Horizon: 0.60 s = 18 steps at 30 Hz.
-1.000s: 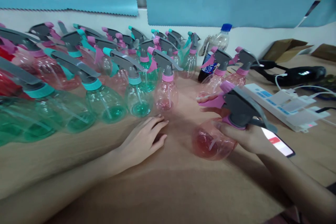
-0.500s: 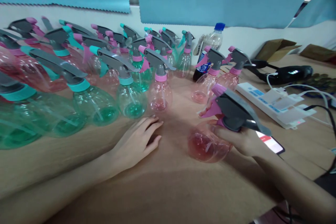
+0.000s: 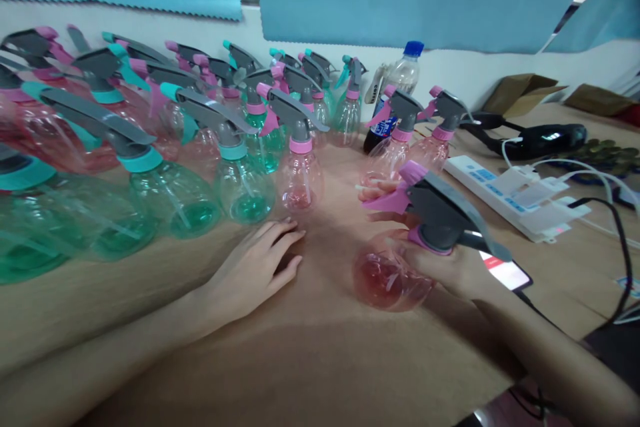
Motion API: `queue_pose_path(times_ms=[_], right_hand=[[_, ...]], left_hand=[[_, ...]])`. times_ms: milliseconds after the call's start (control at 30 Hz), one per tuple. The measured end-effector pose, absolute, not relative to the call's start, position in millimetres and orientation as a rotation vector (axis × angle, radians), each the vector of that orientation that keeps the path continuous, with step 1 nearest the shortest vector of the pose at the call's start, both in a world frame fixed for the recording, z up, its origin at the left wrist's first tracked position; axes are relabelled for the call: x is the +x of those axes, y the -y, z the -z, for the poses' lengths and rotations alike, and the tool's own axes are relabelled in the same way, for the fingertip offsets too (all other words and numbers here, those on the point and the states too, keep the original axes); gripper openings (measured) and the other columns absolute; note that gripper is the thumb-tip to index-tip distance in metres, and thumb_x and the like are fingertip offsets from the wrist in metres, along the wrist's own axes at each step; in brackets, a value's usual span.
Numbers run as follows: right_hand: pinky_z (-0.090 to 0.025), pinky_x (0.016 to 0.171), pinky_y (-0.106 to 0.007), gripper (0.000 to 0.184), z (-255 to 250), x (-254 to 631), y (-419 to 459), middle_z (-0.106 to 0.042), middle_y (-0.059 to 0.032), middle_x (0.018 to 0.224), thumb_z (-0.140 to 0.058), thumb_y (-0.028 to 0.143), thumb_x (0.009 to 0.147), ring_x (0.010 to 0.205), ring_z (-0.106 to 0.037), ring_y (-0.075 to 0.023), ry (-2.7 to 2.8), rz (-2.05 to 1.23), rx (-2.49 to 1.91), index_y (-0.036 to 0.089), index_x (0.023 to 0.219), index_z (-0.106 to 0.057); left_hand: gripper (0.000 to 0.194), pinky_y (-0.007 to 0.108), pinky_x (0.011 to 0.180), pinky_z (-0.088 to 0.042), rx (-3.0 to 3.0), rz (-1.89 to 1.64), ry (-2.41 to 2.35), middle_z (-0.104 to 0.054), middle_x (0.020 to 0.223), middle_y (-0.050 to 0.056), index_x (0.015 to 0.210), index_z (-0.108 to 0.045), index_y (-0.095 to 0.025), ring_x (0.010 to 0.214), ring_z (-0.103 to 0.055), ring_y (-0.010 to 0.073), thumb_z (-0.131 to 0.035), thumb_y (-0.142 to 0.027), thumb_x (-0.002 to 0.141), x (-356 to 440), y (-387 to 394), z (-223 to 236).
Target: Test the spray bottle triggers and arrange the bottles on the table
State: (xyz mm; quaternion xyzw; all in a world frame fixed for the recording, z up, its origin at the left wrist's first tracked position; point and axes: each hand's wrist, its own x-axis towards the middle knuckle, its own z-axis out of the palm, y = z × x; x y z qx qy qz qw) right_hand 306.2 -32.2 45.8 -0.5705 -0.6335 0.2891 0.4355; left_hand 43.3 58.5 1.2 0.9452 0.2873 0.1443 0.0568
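My right hand (image 3: 440,260) is round the neck of a pink spray bottle (image 3: 383,280), below its grey head with the pink nozzle and trigger. Its fingers reach out straight past the trigger, while the thumb lies across the bottle's shoulder. Some red liquid shows low in the bottle, which is close to the table. My left hand (image 3: 257,267) rests on the tabletop, fingers loosely spread and holding nothing. Just beyond its fingertips stand another pink spray bottle (image 3: 300,180) and a green spray bottle (image 3: 245,190), both upright.
Several more pink and green spray bottles crowd the left and back of the table (image 3: 280,360). Two pink ones stand before a cola bottle (image 3: 403,73). At right lie a white power strip (image 3: 495,193) with cables, a phone (image 3: 507,270) and a black object (image 3: 550,140).
My right hand's fingers have straightened and spread out beyond the trigger, where they were curled before. The view has shifted slightly; my left hand stays resting on the table.
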Motion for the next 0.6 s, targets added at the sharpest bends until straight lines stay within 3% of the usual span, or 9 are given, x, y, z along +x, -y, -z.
queue_pose_path(times_ms=[233, 533, 600], right_hand=[[-0.057, 0.080, -0.042, 0.030, -63, 296, 28, -0.073, -0.0048, 0.091, -0.059, 0.032, 0.078, 0.091, -0.070, -0.0262, 1.608, -0.798, -1.309, 0.030, 0.108, -0.065], [-0.052, 0.089, -0.045, 0.032, -64, 297, 29, -0.073, -0.0054, 0.095, -0.058, 0.031, 0.082, 0.090, -0.070, -0.0245, 1.627, -0.817, -1.289, 0.029, 0.114, -0.061], [-0.055, 0.084, -0.046, 0.028, -61, 299, 28, -0.074, -0.0048, 0.088, -0.058, 0.034, 0.082, 0.084, -0.071, -0.0248, 1.638, -0.816, -1.307, 0.028, 0.109, -0.063]], left_hand=[[0.034, 0.046, 0.100, -0.039, 2.873, -0.437, -0.861, -0.053, 0.127, 0.012, 0.123, -0.053, -0.015, 0.117, -0.049, 0.0268, -0.042, -0.032, 0.096, 43, -60, -3], [0.033, 0.045, 0.101, -0.038, 2.897, -0.429, -0.847, -0.053, 0.127, 0.012, 0.122, -0.053, -0.015, 0.118, -0.048, 0.0263, -0.043, -0.031, 0.096, 43, -61, -1], [0.033, 0.045, 0.101, -0.038, 2.905, -0.440, -0.839, -0.053, 0.126, 0.012, 0.122, -0.054, -0.015, 0.117, -0.049, 0.0263, -0.042, -0.031, 0.096, 43, -61, -1]])
